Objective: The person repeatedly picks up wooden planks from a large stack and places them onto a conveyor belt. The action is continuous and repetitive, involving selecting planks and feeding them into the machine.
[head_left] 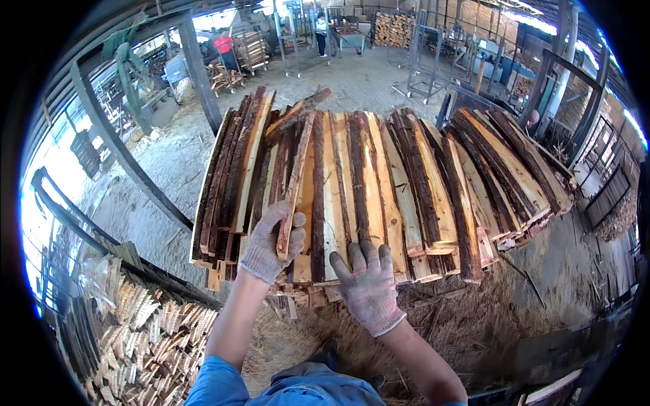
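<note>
A broad pile of rough, bark-edged wood slats (pixel 333 196) lies before me, their near ends facing my body. My left hand (pixel 273 242), in a dirty knit work glove, is closed round the near end of a narrow slat (pixel 296 183) at the pile's left part. That slat lies above its neighbours, tilted slightly to the right at its far end. My right hand (pixel 367 281), gloved the same way, rests its fingertips on the near ends of slats in the middle. Its fingers are apart and grip no slat that I can make out.
Cut wood pieces (pixel 152 335) are heaped at the lower left beside a metal rail (pixel 81 233). A dark post (pixel 200 74) rises behind the pile's left end. Farther off are metal rack frames (pixel 437 64), a green cart (pixel 350 42), stacked wood (pixel 393 30) and a standing person (pixel 321 32).
</note>
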Available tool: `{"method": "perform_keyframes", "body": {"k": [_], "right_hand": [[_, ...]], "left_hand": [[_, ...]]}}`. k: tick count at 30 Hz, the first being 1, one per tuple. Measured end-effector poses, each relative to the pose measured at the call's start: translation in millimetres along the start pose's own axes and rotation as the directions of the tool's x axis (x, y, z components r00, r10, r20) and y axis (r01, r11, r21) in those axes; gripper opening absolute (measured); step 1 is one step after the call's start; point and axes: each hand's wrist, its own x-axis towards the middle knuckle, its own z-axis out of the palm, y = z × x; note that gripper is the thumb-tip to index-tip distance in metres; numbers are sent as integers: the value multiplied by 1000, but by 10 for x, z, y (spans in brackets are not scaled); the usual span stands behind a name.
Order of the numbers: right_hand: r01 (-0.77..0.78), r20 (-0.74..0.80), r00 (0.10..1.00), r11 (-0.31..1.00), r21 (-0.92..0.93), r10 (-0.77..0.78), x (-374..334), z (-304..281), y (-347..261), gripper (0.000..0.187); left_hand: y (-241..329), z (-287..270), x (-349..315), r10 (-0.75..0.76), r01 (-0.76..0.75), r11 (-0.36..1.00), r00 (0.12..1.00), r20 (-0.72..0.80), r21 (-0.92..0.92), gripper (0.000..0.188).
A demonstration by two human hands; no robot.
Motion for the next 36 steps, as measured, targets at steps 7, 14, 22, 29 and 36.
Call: {"method": "perform_keyframes", "body": {"k": [7, 14, 22, 29, 36], "right_hand": [[-14, -83, 996, 989, 148, 27, -4, -93, 156, 54], [-138, -135, 934, 683, 718, 331, -14, -257, 202, 66], [-306, 369, 766, -207, 929, 526, -398, -47, 392, 63], [-404, 154, 793, 318, 858, 589, -916, -297, 185, 50], [-228, -103, 943, 842, 489, 316, -1443, -971, -115, 78]], "left_hand": [[-251, 465, -265, 31, -32, 999, 998, 60, 7, 35], [-843, 896, -920, 190, -52, 749, 972, -139, 660, 84], [-859, 852, -1306, -30, 19, 120, 999, -16, 993, 90], [-1228, 834, -1195, 17, -20, 628, 1000, 12, 778, 95], [-1728, 1026, -835, -209, 176, 945, 973, 95, 275, 46]]}}
